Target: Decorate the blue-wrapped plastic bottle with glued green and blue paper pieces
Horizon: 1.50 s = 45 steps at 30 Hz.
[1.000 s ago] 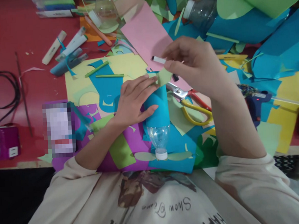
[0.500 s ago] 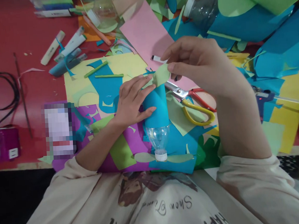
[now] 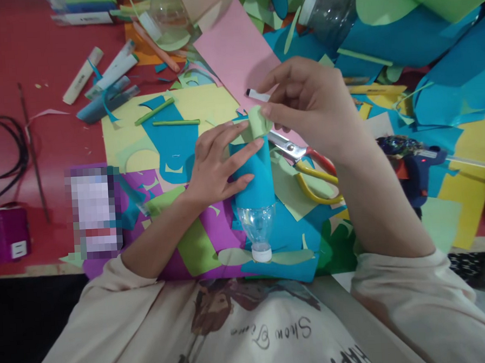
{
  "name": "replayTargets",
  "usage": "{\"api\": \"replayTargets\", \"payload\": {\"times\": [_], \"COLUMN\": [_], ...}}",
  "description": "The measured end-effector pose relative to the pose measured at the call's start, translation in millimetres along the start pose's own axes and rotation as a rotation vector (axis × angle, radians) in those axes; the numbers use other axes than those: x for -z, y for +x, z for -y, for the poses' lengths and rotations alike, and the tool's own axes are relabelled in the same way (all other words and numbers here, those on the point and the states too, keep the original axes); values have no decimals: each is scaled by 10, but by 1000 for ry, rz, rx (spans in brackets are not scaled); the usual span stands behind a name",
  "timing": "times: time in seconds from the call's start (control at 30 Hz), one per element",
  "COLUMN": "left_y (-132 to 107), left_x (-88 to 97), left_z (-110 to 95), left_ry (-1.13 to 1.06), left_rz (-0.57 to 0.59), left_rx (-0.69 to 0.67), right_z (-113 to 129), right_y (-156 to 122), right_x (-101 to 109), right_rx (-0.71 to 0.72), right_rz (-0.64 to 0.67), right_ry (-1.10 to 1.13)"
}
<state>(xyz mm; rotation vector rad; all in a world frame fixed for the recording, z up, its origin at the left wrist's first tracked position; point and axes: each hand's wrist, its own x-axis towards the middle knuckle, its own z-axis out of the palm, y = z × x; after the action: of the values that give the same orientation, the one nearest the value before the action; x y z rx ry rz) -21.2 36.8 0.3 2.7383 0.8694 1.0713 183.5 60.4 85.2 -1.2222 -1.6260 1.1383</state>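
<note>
A clear plastic bottle [image 3: 256, 221] wrapped in blue paper lies with its white cap [image 3: 261, 252] toward me. My left hand [image 3: 221, 163] rests on the blue wrap with its fingers spread out, the fingertips by a light green paper strip [image 3: 257, 122] at the bottle's far end. Thumb and fingers of my right hand [image 3: 303, 100] pinch the strip's curled end. Just right of the bottle, scissors [image 3: 295, 151] with red and yellow handles lie partly under my right forearm. A small white pen-like item with a black tip [image 3: 256, 95] shows beside the right fingers.
Coloured paper sheets and scraps cover the table. A blue glue gun [image 3: 423, 172] lies to the right, a blurred phone [image 3: 95, 211] to the left. Several markers [image 3: 113, 77] are at upper left. Other clear bottles [image 3: 331, 17] lie at the back. A black cable [image 3: 11, 161] loops at far left.
My right hand has shifted a little left and toward me, and the green strip's end is curled over more. My left index finger reaches slightly farther right across the bottle.
</note>
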Motion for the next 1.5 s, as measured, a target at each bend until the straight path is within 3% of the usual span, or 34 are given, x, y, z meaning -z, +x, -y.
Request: {"api": "replayTargets", "payload": {"times": [0.17, 0.43, 0.7, 0.93, 1.13, 1.33, 1.5], "left_y": [-4, -47, -37, -25, -9, -4, -36], "left_x": [11, 9, -20, 17, 40, 77, 53], "left_z": [-13, 18, 27, 9, -15, -38, 16], "left_ry": [-25, -27, -1, -97, -34, -56, -2], "left_rz": [94, 30, -87, 6, 21, 110, 52], "left_rx": [75, 67, 27, 110, 103, 202, 104], "right_z": [-12, -2, -16, -123, -412, -504, -531], "right_y": [-29, 3, -23, -133, -434, -524, -536], "right_x": [-30, 104, 205, 55, -184, -269, -278], "right_rx": [68, 76, 227, 328, 347, 330, 463], "right_rz": [-39, -19, 80, -29, -180, -189, -204], "right_ry": [-7, -28, -537, -687, -656, -657, -593]}}
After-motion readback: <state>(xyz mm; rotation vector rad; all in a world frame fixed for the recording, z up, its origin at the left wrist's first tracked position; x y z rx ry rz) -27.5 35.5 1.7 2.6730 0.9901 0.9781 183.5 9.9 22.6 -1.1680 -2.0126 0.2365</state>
